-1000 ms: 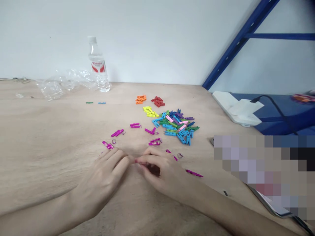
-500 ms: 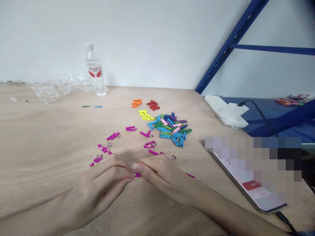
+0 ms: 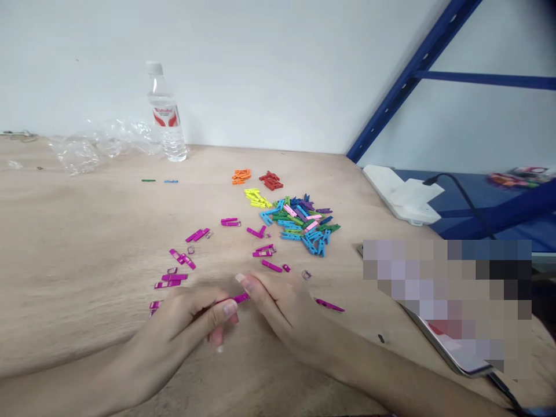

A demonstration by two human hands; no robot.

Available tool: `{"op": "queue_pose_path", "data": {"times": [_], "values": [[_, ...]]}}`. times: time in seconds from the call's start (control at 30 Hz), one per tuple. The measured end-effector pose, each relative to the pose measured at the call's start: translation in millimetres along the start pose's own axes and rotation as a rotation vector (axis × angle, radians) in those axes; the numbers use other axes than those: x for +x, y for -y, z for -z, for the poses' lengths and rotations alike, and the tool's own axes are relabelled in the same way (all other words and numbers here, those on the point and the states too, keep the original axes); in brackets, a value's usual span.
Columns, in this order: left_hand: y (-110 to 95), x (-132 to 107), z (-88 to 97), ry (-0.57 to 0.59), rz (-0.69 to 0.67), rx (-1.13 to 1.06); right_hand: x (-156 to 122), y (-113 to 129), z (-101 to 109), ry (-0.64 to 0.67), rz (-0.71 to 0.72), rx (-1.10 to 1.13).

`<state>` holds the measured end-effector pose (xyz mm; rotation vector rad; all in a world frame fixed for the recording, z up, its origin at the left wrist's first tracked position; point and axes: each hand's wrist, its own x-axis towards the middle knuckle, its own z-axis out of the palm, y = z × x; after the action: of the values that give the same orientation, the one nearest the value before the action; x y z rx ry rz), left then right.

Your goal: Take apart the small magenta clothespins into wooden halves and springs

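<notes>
Magenta peg piece (image 3: 241, 298) sits near the front edge of the desk (image 3: 87, 220), pinched between the thumb and curled fingers of the left hand (image 3: 195, 318). Its free end touches the right hand (image 3: 282, 310), whose fingers lie loosely stretched and grip nothing. Scattered magenta pieces (image 3: 182, 258) lie just beyond, a mixed-colour peg heap (image 3: 302, 223) sits mid-desk, and a water bottle (image 3: 165, 119) stands at the far edge.

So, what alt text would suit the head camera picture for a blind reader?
A person's left hand pinches a magenta peg half over a wooden table, the right hand open beside it. More magenta pieces lie scattered, with a pile of mixed-coloured pegs and a water bottle beyond.
</notes>
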<state>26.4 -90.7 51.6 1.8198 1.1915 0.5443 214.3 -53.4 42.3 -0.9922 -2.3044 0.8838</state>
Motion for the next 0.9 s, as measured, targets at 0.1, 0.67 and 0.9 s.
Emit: {"op": "queue_pose_path", "data": {"times": [0.1,0.67,0.9], "values": [[2.0,1.4,-4.1,0.003,0.088,-0.08,-2.7,2.4,-9.2,-0.105,-0.029,0.04],[11.3,5.5,-9.0,0.019,0.095,-0.203,-2.8,-5.9,-3.8,0.062,-0.17,0.17],[9.7,6.6,-9.6,-0.018,0.052,-0.23,-4.1,-5.4,-9.1,0.013,-0.156,0.168]]}}
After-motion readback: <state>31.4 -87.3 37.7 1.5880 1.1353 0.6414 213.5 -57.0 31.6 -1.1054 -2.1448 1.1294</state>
